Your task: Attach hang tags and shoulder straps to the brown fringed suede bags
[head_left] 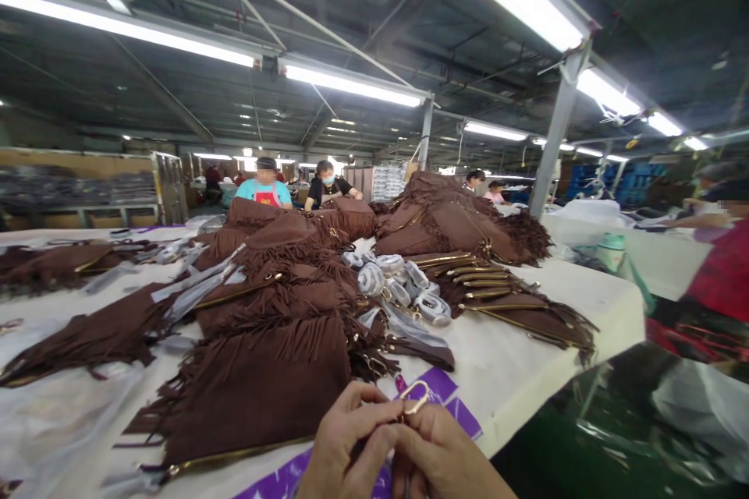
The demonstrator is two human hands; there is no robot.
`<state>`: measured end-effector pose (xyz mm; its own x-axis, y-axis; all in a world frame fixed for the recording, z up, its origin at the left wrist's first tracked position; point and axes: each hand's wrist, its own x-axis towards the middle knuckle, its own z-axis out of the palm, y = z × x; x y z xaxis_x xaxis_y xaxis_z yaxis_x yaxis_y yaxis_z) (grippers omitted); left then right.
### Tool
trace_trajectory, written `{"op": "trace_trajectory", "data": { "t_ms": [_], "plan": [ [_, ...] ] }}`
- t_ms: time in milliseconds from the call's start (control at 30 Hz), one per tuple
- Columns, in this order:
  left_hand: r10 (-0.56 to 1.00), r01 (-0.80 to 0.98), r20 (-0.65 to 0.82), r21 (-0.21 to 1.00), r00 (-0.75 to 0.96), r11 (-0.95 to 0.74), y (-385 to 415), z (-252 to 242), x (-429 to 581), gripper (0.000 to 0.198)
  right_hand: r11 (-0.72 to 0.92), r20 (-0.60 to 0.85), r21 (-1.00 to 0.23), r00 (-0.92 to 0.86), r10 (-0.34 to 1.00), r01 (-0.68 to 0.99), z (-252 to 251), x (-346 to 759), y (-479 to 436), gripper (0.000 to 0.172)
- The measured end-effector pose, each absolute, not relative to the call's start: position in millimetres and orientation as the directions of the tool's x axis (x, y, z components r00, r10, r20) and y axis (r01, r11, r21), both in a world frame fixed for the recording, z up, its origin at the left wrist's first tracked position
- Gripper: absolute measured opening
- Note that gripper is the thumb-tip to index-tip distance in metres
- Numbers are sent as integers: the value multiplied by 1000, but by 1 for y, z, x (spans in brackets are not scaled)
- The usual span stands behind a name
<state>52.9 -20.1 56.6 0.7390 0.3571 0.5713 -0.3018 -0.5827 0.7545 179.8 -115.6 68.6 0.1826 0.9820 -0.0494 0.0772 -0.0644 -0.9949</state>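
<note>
Low in the view, close together, are my left hand (351, 437) and my right hand (438, 444). Both pinch around a gold metal clasp (417, 398), whose long loop sticks up between my fingertips. Whatever hangs below the clasp is mostly covered by my fingers. Just beyond my left hand lies a dark brown fringed bag (263, 390) with a gold zipper along its near edge. Purple plastic film (436, 388) is under and behind my hands on the white table.
Piles of brown fringed bags (450, 218) cover the white table (608, 312). Grey wrapped strap rolls (403, 281) sit mid-table, beside a row of zippered bags (503, 296). People (266, 187) work across the table; a person in red (722, 265) is at right.
</note>
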Motion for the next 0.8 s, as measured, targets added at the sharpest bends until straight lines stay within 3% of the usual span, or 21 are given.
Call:
{"op": "trace_trajectory", "data": {
  "t_ms": [200, 300, 367, 433, 500, 567, 600, 667, 800],
  "plan": [
    [528, -214, 429, 882, 733, -420, -27, 58, 67, 15, -36, -23, -997, 184, 983, 66, 55, 184, -118, 53],
    [582, -220, 423, 895, 695, -388, -22, 64, 72, 16, 58, 75, -997, 345, 936, 59, 40, 190, -123, 50],
    [645, -228, 423, 902, 637, -366, -17, 71, 72, 17, 92, 198, -973, 563, 802, 210, 32, 196, -129, 48],
    [691, -209, 419, 905, 589, -371, -15, 78, 69, 17, 28, 409, -873, 698, 588, 488, 29, 201, -136, 44],
    [679, -195, 445, 889, 584, -414, -16, 85, 65, 16, -50, 637, -668, 605, 477, 743, 31, 203, -139, 35],
    [624, -215, 492, 857, 607, -468, -21, 90, 60, 14, 28, 748, -475, 387, 539, 879, 37, 199, -138, 25],
    [593, -229, 514, 841, 620, -490, -22, 91, 57, 13, 99, 738, -445, 302, 603, 890, 41, 195, -136, 22],
    [548, -244, 537, 820, 641, -518, -20, 94, 50, 13, 177, 640, -533, 257, 724, 828, 48, 185, -130, 22],
    [561, -216, 523, 825, 641, -522, -1, 94, 30, 12, 84, 382, -755, 332, 863, 650, 55, 165, -117, 28]
  ]
}}
